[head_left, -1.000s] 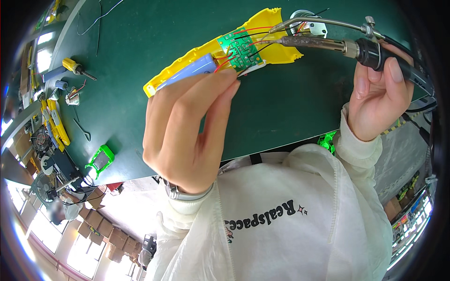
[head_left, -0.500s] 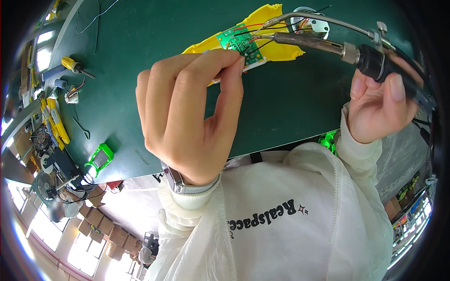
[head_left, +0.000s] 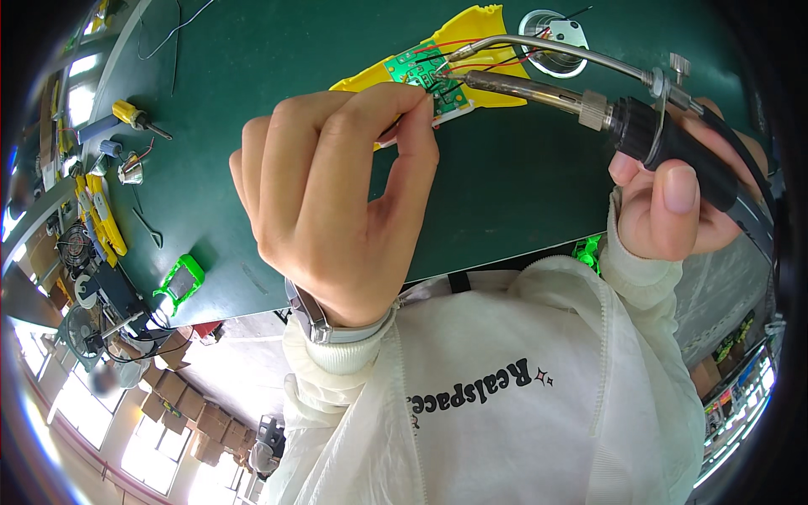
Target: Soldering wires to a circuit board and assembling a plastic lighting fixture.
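A small green circuit board (head_left: 414,67) with red and black wires lies on a yellow plastic shell (head_left: 481,27) on the green mat (head_left: 252,76). My left hand (head_left: 337,202) reaches over it, thumb and forefinger pinched at the board's near corner. What sits between the fingertips is hidden. My right hand (head_left: 673,198) grips the black handle of a soldering iron (head_left: 539,93). The iron's tip touches the board close to my left fingertips. A thin metal tube runs above the iron to the same spot.
A round silver speaker (head_left: 555,29) lies by the yellow shell. A yellow-handled screwdriver (head_left: 130,114), yellow cutters (head_left: 105,223) and small parts line the mat's left edge. A green plastic frame (head_left: 181,282) rests near the mat's edge. Cardboard boxes (head_left: 181,396) stand on the floor.
My left hand has curled from flat, extended fingers into a pinch and moved right, up to the board's corner. The soldering iron stays at the board.
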`<action>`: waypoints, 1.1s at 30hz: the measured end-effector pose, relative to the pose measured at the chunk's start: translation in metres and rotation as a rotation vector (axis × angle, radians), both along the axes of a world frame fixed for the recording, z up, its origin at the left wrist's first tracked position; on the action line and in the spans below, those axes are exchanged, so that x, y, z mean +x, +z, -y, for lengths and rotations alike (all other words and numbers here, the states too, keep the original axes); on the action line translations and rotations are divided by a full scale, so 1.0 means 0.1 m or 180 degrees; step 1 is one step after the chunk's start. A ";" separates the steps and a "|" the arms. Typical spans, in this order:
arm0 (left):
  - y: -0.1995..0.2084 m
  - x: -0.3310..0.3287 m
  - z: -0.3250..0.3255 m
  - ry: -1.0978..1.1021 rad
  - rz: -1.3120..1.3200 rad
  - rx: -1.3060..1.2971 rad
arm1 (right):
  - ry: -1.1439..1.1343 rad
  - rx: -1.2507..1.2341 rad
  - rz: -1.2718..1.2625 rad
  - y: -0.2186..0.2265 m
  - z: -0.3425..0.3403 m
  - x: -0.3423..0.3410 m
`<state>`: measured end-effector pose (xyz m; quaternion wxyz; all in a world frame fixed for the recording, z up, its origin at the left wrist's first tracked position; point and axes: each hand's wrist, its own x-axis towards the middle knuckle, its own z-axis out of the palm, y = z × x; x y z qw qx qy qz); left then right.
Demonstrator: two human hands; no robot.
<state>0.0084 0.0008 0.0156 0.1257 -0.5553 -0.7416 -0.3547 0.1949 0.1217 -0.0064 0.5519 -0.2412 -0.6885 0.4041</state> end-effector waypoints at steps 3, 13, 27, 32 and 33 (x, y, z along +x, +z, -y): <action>0.00 0.01 0.00 0.0031 -0.0016 -0.0022 | 0.0018 -0.0020 -0.0005 0.00 0.02 0.00; -0.01 0.02 -0.01 0.0031 0.0023 0.0031 | 0.0391 0.0233 0.0254 0.12 -0.03 -0.09; -0.02 0.01 -0.01 0.0051 -0.0018 0.0011 | 0.0222 0.0403 0.0262 0.06 -0.05 -0.04; -0.02 0.01 -0.02 0.0051 -0.0020 0.0016 | 0.0108 0.0347 0.0184 0.04 -0.02 -0.04; -0.01 0.01 -0.02 0.0053 -0.0025 0.0001 | 0.0101 0.0370 0.0190 0.04 -0.02 -0.03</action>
